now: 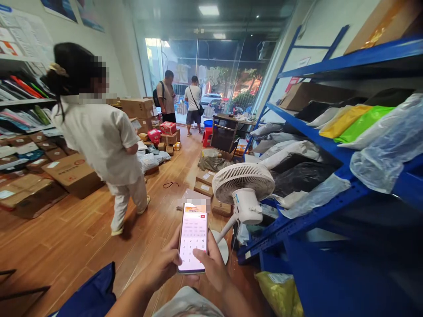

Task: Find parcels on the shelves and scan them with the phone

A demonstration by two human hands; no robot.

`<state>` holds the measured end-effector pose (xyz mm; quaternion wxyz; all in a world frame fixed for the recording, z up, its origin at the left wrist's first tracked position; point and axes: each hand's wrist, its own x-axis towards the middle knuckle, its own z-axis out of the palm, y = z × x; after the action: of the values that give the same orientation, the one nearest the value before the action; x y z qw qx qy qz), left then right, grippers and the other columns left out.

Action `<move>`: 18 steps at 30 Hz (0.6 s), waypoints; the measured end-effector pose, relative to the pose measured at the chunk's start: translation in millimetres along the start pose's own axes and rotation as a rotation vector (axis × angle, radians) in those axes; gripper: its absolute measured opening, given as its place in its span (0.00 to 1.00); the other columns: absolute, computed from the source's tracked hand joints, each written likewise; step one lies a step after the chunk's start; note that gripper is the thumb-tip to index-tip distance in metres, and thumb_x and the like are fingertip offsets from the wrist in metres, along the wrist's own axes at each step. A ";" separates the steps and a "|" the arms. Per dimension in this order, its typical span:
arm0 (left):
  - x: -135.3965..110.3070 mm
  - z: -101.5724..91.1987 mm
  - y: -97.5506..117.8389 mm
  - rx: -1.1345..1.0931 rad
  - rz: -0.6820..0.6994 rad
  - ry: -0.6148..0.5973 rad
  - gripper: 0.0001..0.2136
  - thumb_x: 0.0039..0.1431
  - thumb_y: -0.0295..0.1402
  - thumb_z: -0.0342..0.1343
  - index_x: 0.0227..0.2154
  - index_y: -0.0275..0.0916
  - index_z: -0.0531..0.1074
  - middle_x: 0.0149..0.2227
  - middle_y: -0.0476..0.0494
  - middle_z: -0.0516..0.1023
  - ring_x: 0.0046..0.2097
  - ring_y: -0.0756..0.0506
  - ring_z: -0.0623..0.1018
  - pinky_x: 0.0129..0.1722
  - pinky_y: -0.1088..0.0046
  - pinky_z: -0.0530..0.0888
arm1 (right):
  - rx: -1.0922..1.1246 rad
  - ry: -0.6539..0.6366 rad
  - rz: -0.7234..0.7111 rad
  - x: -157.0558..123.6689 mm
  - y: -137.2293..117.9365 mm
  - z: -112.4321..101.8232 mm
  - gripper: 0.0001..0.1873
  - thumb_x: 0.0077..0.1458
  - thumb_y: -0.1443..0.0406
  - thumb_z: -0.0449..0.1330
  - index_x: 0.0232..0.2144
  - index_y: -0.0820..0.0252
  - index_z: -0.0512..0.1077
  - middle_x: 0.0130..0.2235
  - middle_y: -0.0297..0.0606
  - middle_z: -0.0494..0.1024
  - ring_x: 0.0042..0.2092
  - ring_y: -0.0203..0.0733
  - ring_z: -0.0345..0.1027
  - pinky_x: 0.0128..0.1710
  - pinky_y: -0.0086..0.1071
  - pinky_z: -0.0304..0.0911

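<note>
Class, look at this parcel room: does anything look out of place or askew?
Yes. A black cord lies loose on the bare wooden floor, apart from the boxes. The white fan tilts upward. The phone, held in both hands, looks ordinary.

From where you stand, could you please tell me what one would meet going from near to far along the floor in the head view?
Phone held in both hands → white fan → flat cardboard parcels → red box → two people at the glass front.

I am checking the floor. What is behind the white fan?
Behind the white fan lie flat cardboard boxes and grey bags. The fan head covers the floor directly behind it.
</note>
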<state>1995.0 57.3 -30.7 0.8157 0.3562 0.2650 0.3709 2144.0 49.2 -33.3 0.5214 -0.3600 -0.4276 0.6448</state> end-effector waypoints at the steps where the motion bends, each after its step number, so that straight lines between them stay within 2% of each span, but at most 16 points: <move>1: -0.2 0.1 -0.4 0.012 0.004 0.013 0.53 0.34 0.25 0.48 0.65 0.55 0.30 0.59 0.44 0.64 0.44 0.40 0.73 0.33 0.70 0.72 | -0.007 0.023 0.005 0.6 1.0 0.9 0.23 0.44 0.57 0.65 0.43 0.55 0.66 0.38 0.37 0.77 0.38 0.43 0.70 0.36 0.34 0.66; 7: -3.6 3.0 0.1 0.026 -0.001 0.025 0.52 0.35 0.25 0.48 0.65 0.54 0.29 0.54 0.42 0.69 0.43 0.40 0.74 0.34 0.67 0.72 | 0.048 0.035 0.033 1.0 6.3 2.9 0.25 0.44 0.54 0.65 0.43 0.55 0.67 0.38 0.37 0.78 0.36 0.42 0.70 0.34 0.34 0.66; 11: -5.3 2.2 -3.5 0.016 0.009 0.020 0.51 0.36 0.24 0.48 0.65 0.56 0.31 0.55 0.44 0.69 0.43 0.41 0.73 0.36 0.67 0.72 | 0.089 0.102 0.074 0.6 8.4 3.6 0.23 0.44 0.52 0.64 0.41 0.56 0.69 0.36 0.36 0.79 0.32 0.41 0.71 0.31 0.32 0.65; 15: -7.0 -3.6 -10.5 0.002 0.041 0.005 0.50 0.36 0.23 0.47 0.65 0.55 0.33 0.55 0.46 0.69 0.44 0.42 0.73 0.36 0.70 0.72 | 0.097 0.180 0.077 2.9 -5.5 6.9 0.23 0.41 0.48 0.64 0.35 0.58 0.73 0.31 0.36 0.78 0.33 0.43 0.71 0.31 0.32 0.66; 18: -9.6 -6.1 -13.0 0.018 0.002 -0.042 0.49 0.39 0.23 0.46 0.64 0.58 0.30 0.57 0.45 0.68 0.45 0.40 0.74 0.33 0.69 0.74 | 0.093 0.278 0.070 7.1 -20.4 10.2 0.26 0.38 0.44 0.65 0.30 0.58 0.74 0.29 0.36 0.78 0.33 0.44 0.71 0.33 0.33 0.68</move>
<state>1990.5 45.9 -42.9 0.8176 0.3713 0.2508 0.3616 2140.8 56.2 -10.7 0.5687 -0.4363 -0.3081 0.6255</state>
